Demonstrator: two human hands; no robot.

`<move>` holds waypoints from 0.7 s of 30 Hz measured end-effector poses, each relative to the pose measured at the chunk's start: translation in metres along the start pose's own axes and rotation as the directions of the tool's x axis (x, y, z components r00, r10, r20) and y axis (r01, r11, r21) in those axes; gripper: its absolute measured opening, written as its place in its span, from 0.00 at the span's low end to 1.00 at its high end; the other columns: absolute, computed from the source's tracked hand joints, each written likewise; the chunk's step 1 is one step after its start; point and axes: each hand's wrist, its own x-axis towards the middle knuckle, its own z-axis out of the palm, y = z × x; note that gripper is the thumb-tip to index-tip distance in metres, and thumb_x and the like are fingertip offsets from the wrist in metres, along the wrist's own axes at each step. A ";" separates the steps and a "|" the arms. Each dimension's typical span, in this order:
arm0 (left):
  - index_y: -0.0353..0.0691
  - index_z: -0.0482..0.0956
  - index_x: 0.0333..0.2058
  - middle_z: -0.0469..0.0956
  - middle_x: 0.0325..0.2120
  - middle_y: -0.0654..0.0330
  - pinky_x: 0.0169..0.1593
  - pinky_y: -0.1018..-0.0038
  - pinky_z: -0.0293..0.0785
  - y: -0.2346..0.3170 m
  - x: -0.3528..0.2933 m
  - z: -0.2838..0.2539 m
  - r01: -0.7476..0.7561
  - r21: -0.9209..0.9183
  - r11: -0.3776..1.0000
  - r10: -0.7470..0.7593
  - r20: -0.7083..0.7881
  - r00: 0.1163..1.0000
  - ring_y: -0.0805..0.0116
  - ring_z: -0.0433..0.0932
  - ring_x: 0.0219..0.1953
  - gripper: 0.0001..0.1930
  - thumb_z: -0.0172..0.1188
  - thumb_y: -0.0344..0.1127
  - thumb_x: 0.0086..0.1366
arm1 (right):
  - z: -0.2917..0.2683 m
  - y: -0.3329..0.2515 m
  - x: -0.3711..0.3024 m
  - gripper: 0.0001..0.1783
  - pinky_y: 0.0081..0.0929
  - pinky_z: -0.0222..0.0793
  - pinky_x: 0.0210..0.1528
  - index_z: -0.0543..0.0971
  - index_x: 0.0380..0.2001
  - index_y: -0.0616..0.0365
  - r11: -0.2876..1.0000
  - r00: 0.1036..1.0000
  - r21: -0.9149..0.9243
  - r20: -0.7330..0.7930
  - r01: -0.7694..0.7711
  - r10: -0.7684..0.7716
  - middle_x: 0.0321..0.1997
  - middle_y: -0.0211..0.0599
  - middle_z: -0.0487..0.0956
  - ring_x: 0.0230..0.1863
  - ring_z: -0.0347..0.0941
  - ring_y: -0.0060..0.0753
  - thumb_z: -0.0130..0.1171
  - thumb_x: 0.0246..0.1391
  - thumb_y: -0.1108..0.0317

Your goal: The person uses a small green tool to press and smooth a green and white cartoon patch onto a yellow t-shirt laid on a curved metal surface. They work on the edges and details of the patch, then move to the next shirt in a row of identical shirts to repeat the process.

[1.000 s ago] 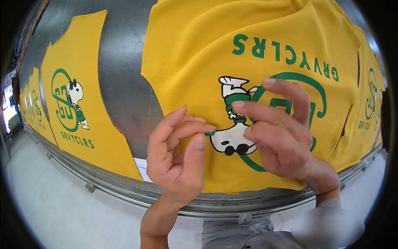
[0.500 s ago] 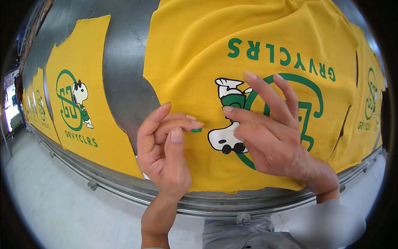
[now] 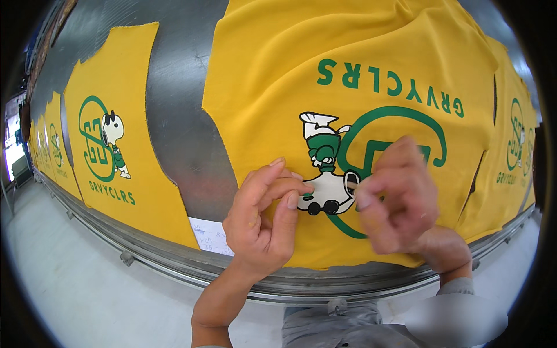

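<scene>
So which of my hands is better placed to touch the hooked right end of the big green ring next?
Your right hand, probably: it's close to the hooked end of the green ring. Your left hand is farther off, by the cartoon dog's head.

Grey metal counter (image 3: 177, 75) spread with printed yellow fabric

A large, rumpled panel (image 3: 261, 110) lies beneath the left grip (image 3: 261, 217) and right grip (image 3: 400, 200). Left of the left grip are a flat panel (image 3: 142, 159) and, nearer, a white paper (image 3: 212, 236); right of the right grip, more yellow fabric (image 3: 492, 200).
</scene>
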 end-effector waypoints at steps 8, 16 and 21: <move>0.24 0.64 0.57 0.83 0.30 0.50 0.44 0.75 0.74 -0.001 0.004 0.002 0.073 -0.072 0.995 -0.079 -0.087 0.993 0.69 0.79 0.36 0.20 0.51 0.17 0.66 | 0.015 0.002 -0.001 0.12 0.31 0.51 0.24 0.78 0.23 0.56 0.999 0.998 -0.013 0.047 0.035 -0.034 0.21 0.33 0.71 0.21 0.63 0.35 0.63 0.28 0.80; 0.24 0.64 0.57 0.83 0.31 0.50 0.44 0.76 0.74 -0.001 0.004 0.002 0.099 -0.070 0.993 -0.104 -0.071 0.992 0.70 0.79 0.36 0.20 0.52 0.18 0.67 | 0.014 0.005 0.001 0.13 0.30 0.51 0.25 0.79 0.24 0.55 0.998 0.989 -0.047 0.138 0.052 -0.045 0.21 0.30 0.72 0.22 0.65 0.34 0.66 0.28 0.80; 0.24 0.64 0.57 0.83 0.31 0.50 0.44 0.76 0.73 0.001 0.005 0.002 0.105 -0.067 0.992 -0.110 -0.070 0.991 0.71 0.79 0.36 0.20 0.52 0.18 0.67 | 0.014 0.005 0.003 0.13 0.30 0.51 0.26 0.79 0.25 0.54 0.997 0.983 -0.053 0.177 0.055 -0.045 0.22 0.29 0.72 0.23 0.65 0.33 0.68 0.31 0.78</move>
